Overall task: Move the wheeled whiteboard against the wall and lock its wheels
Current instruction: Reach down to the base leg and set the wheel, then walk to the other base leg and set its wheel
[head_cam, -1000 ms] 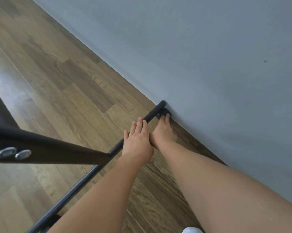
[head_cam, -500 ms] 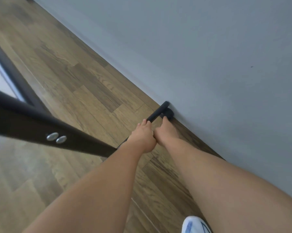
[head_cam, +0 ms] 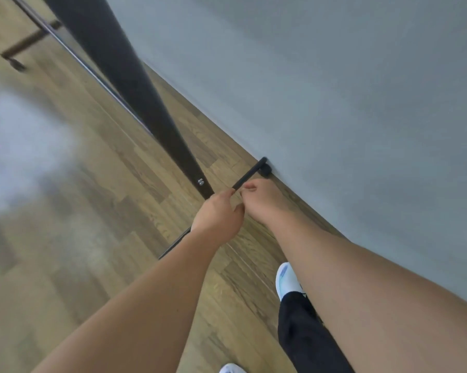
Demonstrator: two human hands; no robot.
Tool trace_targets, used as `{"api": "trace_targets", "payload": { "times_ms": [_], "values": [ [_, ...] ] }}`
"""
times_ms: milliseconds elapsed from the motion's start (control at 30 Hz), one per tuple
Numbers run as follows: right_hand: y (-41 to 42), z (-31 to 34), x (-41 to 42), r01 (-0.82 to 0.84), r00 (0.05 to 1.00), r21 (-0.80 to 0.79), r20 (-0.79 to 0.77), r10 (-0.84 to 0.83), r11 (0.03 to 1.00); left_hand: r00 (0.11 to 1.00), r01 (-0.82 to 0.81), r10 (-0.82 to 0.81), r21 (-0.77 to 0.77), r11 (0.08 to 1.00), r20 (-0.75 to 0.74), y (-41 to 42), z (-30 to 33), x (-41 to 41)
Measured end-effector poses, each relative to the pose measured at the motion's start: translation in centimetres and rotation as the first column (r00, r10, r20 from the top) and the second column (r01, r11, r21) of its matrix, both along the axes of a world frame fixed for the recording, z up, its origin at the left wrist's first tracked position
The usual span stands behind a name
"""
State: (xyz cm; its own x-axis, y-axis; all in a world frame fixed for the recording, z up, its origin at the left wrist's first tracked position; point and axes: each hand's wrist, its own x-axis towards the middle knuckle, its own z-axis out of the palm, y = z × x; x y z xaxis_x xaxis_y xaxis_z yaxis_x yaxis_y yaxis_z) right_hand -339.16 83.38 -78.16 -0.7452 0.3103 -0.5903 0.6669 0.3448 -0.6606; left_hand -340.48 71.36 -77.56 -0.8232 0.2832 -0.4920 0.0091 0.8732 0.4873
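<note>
Far caster [head_cam: 17, 64] at upper left, well away from both hands, blurred. Whiteboard upright [head_cam: 135, 84], dark, runs down to the base bar [head_cam: 247, 175] just beyond the fingertips. Left hand [head_cam: 217, 219]: fingers curled, tips pinched near the bar; actual grip cannot be told. Right hand [head_cam: 262, 201]: fingers bent, close beside the left fingertips; contact with the bar cannot be told. Near caster [head_cam: 266, 171] lies just past the right fingers, touching the wall [head_cam: 334, 103]. White shoe [head_cam: 287, 281] on wooden floor [head_cam: 79, 211].
</note>
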Motion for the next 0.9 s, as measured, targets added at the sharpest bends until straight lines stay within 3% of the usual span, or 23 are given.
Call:
{"api": "trace_targets", "payload": {
  "times_ms": [300, 533, 700, 900],
  "values": [
    [-6.1, 23.4, 3.3, -0.161, 0.982, 0.006, -0.101, 0.161, 0.987, 0.98, -0.171, 0.172, 0.021, 0.985, -0.105, -6.8, 22.2, 4.0],
    [-12.4, 38.5, 1.8, -0.354, 0.91, 0.027, -0.218, 0.351, 0.935, 0.902, -0.37, 0.382, 0.093, 0.924, -0.202, -13.3, 37.1, 4.8],
    [-18.1, 44.7, -0.2, -0.451, 0.858, 0.044, -0.253, 0.447, 0.891, 0.832, -0.477, 0.498, 0.143, 0.867, -0.246, -19.3, 43.4, 3.9],
    [-27.4, 48.4, -5.3, -0.538, 0.789, 0.133, -0.27, 0.552, 0.833, 0.775, -0.539, 0.556, 0.145, 0.83, -0.301, -29.3, 46.5, 0.0]
  ]
}}
